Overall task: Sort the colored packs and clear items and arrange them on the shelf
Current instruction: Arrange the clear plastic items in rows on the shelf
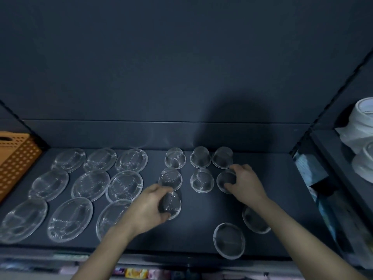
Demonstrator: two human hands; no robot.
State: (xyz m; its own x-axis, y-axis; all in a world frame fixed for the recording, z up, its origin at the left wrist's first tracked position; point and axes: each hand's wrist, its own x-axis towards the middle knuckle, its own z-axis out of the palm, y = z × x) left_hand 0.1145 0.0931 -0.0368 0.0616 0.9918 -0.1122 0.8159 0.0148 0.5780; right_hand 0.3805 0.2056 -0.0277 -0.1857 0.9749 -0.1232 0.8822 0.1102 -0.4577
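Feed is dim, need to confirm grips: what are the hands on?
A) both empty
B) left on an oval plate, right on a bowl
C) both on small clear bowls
C: the left hand grips one small clear bowl and the right hand grips a second bowl, farther back.

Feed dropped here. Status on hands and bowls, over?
Left hand grips a clear bowl, front row. Right hand grips a second bowl, middle row. Two loose bowls front right. Nothing blocking.
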